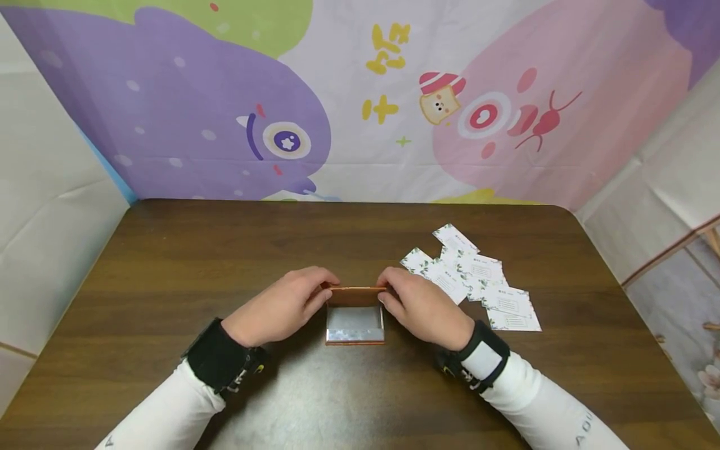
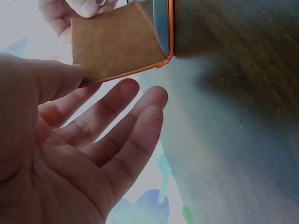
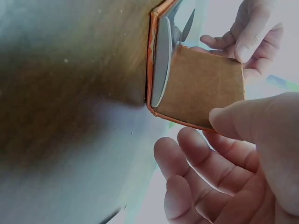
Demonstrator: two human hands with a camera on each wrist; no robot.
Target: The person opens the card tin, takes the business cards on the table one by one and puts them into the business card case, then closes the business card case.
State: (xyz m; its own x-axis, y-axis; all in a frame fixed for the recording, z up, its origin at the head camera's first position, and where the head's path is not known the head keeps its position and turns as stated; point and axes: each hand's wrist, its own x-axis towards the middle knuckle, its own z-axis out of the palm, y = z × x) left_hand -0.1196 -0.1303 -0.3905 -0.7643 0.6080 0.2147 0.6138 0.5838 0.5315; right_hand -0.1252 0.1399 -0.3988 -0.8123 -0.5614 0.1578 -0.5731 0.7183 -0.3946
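Observation:
A small card case (image 1: 355, 317) with a brown lining, orange edges and a shiny metal tray lies on the table, its lid (image 1: 355, 297) standing raised. At the lid's left corner my left hand (image 1: 284, 306) pinches the edge between thumb and index finger. My right hand (image 1: 427, 306) pinches the opposite corner the same way. In the left wrist view the lid's brown inner face (image 2: 114, 44) shows beside the left thumb (image 2: 60, 81). The right wrist view has the metal tray (image 3: 163, 63) at the case's base, and nothing shows inside it.
Several white cards with green leaf prints (image 1: 484, 272) lie in an overlapping spread just beyond and right of my right hand. The brown wooden table (image 1: 197, 244) ends at a cartoon-printed cloth (image 1: 365, 169) behind.

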